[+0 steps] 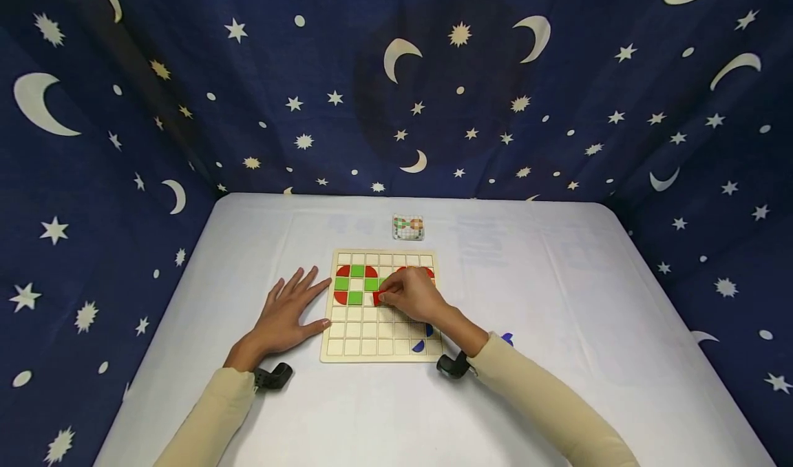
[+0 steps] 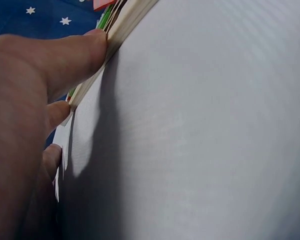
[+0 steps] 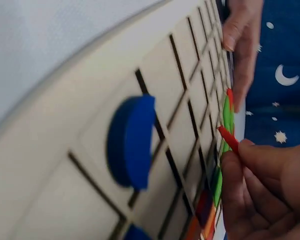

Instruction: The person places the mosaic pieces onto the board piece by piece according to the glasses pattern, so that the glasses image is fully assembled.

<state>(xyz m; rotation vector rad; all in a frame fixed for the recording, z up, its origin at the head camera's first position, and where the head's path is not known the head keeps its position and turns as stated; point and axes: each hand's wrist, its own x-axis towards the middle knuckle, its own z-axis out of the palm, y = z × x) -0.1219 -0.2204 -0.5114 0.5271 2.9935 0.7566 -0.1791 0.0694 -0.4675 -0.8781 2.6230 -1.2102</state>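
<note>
The left hand (image 1: 286,317) lay flat on the white cloth-covered worktop (image 1: 557,302), its fingers (image 2: 65,57) straight and spread, the tips touching the left edge of the pale wooden grid board (image 1: 347,350). Just beyond those fingertips sat the green square tiles (image 1: 356,271) and red quarter-round tiles (image 1: 343,271) already set in the board's cells. To the right, the right hand (image 1: 414,295) had its fingers (image 3: 260,165) curled, pinching a thin red tile (image 3: 229,139) tilted on edge over a cell beside the green ones, not yet seated. A blue half-round tile (image 3: 131,141) lay in a cell near the wrist. Judging by that tilt, the tile could catch on a cell ridge or knock a neighbouring green square out of place; the board might also slide if the left fingertips lifted.
</note>
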